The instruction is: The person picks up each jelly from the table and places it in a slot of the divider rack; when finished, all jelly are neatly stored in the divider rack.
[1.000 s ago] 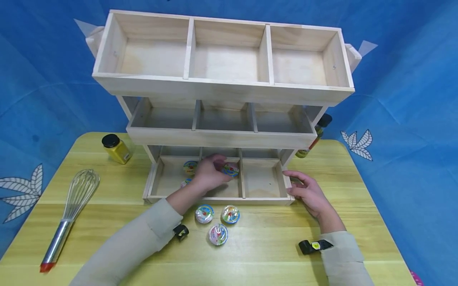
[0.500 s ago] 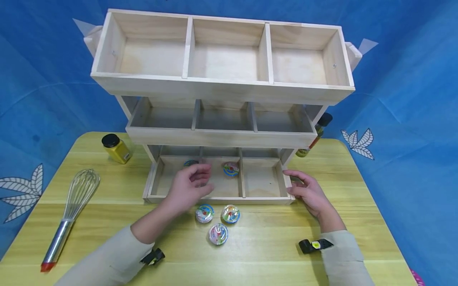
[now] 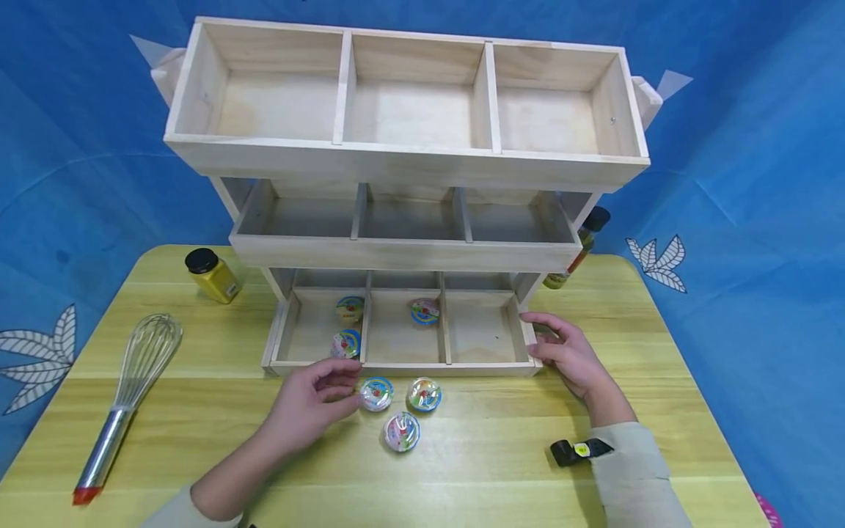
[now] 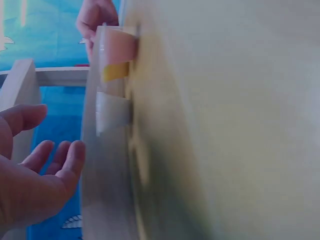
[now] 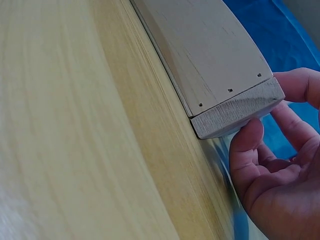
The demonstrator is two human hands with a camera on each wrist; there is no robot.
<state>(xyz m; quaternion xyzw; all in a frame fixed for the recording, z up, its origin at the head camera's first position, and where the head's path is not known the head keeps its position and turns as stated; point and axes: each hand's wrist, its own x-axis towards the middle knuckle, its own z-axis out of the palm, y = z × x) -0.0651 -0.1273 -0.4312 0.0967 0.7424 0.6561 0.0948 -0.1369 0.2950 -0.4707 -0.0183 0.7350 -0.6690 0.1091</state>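
The left grip (image 3: 306,407) hung half-open near a tub (image 3: 377,394), holding nothing; the right grip (image 3: 571,359), partly closed, pinched the rack (image 3: 405,166) by its lower corner.

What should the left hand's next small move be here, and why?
Probably the left hand should close its fingers on the nearest round tub on the table: it looks empty, its thumb is right by that tub, and the bottom tray's middle compartment, with only one tub inside, seems to have space.
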